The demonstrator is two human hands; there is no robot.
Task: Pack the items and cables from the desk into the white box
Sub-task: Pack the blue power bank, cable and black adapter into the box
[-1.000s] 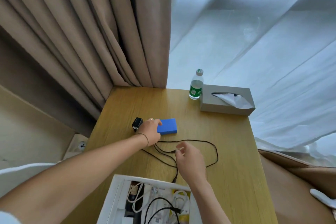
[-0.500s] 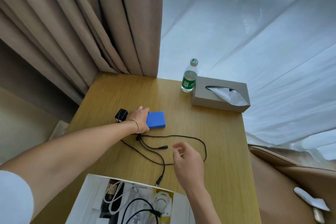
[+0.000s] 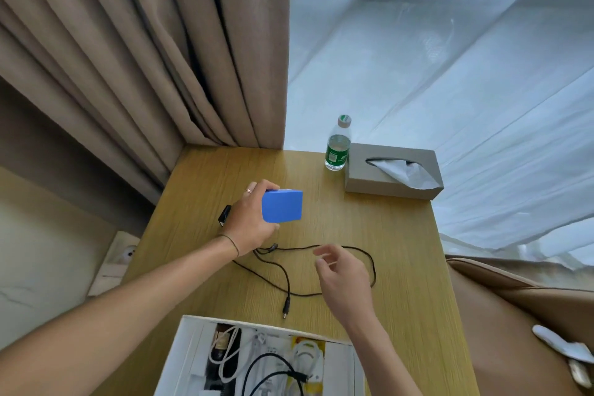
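My left hand (image 3: 249,223) grips a blue rectangular block (image 3: 283,206) by its left end and holds it tilted up above the wooden desk (image 3: 401,235). A small black adapter (image 3: 224,215) lies just left of that hand, partly hidden behind it. A thin black cable (image 3: 286,280) sprawls in loops on the desk, its plug end (image 3: 285,310) near the box. My right hand (image 3: 344,280) hovers over the cable's right loop with fingers loosely curled, holding nothing. The white box (image 3: 186,354) sits at the desk's near edge with several white and black cables inside.
A green-labelled water bottle (image 3: 337,148) and a grey tissue box (image 3: 393,170) stand at the desk's far right. Beige curtains (image 3: 144,58) hang behind on the left. A brown leather chair (image 3: 514,331) is to the right, a wall socket (image 3: 125,252) to the left.
My left hand has closed round the blue block and lifted it off the desk, tilting it. My right hand stays hovering over the cable.
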